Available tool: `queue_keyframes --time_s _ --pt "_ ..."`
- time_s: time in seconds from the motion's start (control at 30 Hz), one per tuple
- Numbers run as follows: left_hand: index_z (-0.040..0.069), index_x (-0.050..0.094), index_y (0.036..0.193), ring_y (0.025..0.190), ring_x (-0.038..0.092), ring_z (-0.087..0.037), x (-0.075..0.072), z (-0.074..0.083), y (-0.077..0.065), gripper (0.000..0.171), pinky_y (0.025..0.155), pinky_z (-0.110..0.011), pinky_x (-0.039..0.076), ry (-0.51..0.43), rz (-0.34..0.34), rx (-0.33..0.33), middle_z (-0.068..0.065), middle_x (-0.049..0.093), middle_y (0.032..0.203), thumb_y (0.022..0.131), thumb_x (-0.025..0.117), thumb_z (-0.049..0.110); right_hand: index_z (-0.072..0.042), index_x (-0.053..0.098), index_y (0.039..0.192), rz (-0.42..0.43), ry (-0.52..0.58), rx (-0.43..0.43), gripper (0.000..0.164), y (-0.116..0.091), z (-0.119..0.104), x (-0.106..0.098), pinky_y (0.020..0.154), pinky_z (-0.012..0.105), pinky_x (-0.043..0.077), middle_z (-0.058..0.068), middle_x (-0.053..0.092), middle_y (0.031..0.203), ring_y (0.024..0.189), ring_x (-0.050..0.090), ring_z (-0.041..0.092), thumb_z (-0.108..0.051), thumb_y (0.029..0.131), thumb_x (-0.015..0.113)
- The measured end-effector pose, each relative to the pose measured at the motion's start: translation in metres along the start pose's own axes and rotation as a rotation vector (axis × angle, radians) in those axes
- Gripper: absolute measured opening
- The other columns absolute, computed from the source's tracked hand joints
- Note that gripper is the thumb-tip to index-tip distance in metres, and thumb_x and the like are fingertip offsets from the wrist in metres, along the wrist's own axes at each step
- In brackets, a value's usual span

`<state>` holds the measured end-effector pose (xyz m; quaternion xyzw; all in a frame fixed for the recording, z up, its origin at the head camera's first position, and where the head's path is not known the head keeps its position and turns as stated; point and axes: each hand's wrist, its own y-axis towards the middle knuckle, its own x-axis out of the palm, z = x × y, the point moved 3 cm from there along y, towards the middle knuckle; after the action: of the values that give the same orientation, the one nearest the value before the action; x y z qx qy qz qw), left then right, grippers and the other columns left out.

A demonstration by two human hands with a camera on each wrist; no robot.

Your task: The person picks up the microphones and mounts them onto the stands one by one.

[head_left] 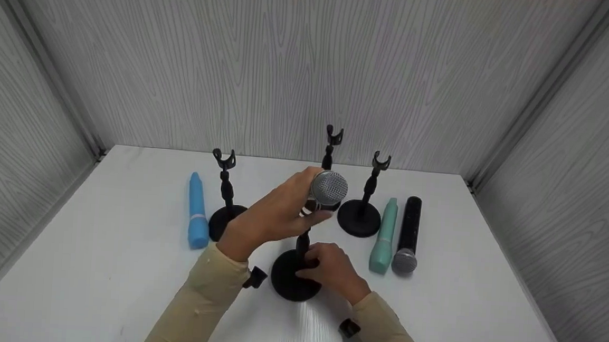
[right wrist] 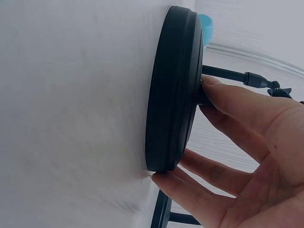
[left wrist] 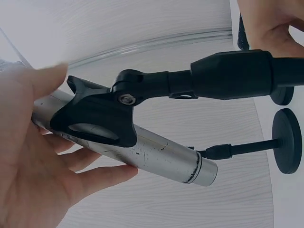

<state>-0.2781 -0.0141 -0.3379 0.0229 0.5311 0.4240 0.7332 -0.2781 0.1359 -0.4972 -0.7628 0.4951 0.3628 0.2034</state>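
Note:
My left hand (head_left: 273, 211) grips a silver microphone (head_left: 330, 188) by its head end, the mesh grille facing up toward the head camera. In the left wrist view the microphone's body (left wrist: 166, 154) lies in the black clip (left wrist: 97, 116) of the front stand, fingers on one side and thumb on the other. Low on that stand, my right hand (head_left: 334, 270) holds the post just above the round base (head_left: 292, 284). The right wrist view shows its thumb and forefinger at the post, with another fingertip at the rim of the base (right wrist: 171, 95).
Behind stand three more black stands with bare clips: a left one (head_left: 227, 187), a middle one (head_left: 330, 146) and a right one (head_left: 369, 191). A blue microphone (head_left: 197, 212) lies at left; green (head_left: 384, 239) and black (head_left: 410, 230) ones lie at right. Grey panels (head_left: 289, 69) enclose the table.

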Motion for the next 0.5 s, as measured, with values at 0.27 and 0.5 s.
queue_keyframes --time_s 0.27,0.5 --pt "0.003 0.038 0.149 0.132 0.057 -0.021 0.002 -0.008 -0.002 0.073 0.115 -0.036 0.046 -0.003 0.026 0.027 -0.010 0.056 0.140 0.089 0.079 0.009 -0.010 0.084 0.090 0.001 -0.020 -0.029 0.013 0.001 0.001 0.000 0.076 0.030 0.057 0.002 0.077 0.098 0.091 0.071 0.016 -0.020 0.083 0.087" --pt "0.000 0.041 0.146 0.127 0.060 -0.022 0.010 -0.018 -0.008 0.068 0.109 -0.038 0.052 -0.080 0.081 -0.029 -0.012 0.058 0.137 0.091 0.078 0.010 -0.010 0.082 0.082 0.011 -0.036 -0.044 0.011 0.000 0.002 0.000 0.076 0.030 0.057 0.003 0.076 0.097 0.091 0.070 0.017 -0.019 0.082 0.088"
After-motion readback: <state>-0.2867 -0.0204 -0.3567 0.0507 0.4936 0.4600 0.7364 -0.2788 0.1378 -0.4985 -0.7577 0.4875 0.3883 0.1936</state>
